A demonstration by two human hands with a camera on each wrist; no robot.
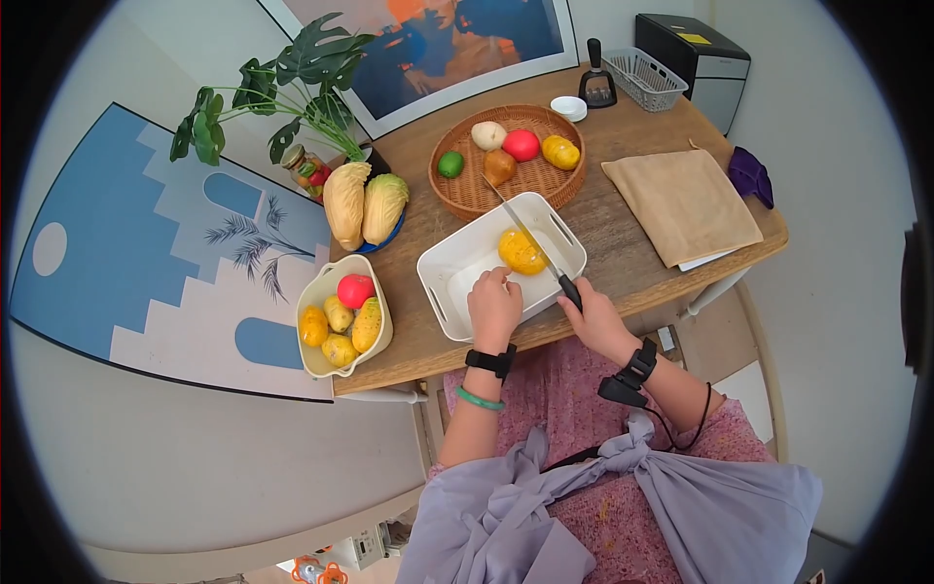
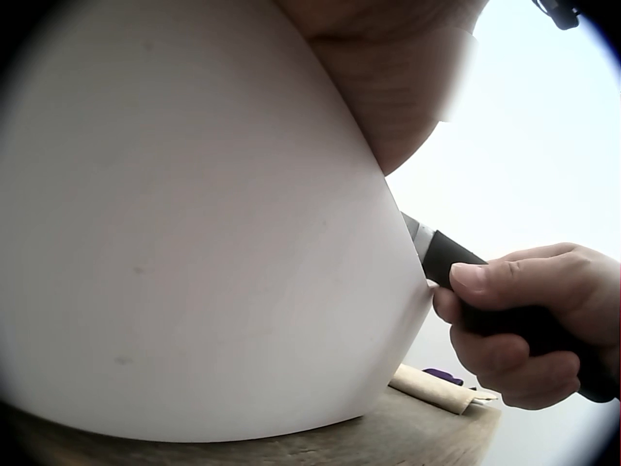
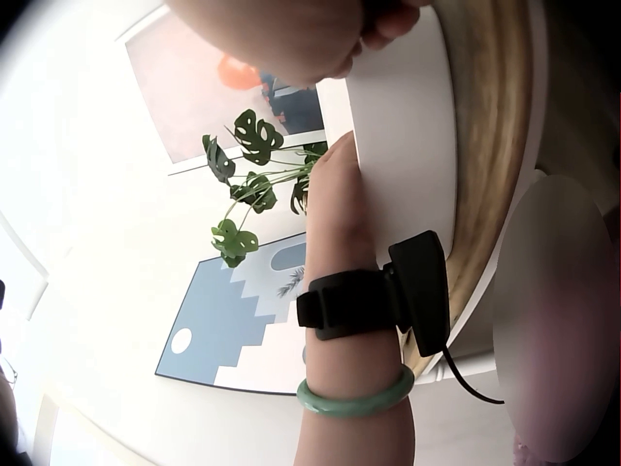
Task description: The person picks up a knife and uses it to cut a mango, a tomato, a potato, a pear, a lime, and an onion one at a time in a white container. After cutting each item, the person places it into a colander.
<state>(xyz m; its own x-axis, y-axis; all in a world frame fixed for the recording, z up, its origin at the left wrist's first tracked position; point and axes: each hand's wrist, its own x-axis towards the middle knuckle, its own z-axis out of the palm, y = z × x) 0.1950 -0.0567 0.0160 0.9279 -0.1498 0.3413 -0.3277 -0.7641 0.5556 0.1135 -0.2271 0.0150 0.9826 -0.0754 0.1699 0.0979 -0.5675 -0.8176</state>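
Observation:
My right hand [image 1: 600,324] grips the black handle of a kitchen knife [image 1: 520,222]. Its long blade slants across the white bin [image 1: 449,313], over a rounded yellow fruit or vegetable [image 1: 520,255] inside, and its tip reaches past the far rim. The left hand [image 1: 494,307] hangs over the bin's near wall, with loosely bent fingers right at the lower left side of the yellow piece. In the left wrist view the bin's wall hides the blade, while the right hand [image 2: 543,320] shows wrapped round the handle.
Behind the bin, a round wicker tray [image 1: 457,200] bears several pieces of produce. A cream basket [image 1: 309,355] of yellow and red produce stands left, near two cabbages [image 1: 365,204]. To the right lies a beige cloth pouch [image 1: 681,204]. A grater [image 1: 596,83] stands at the back.

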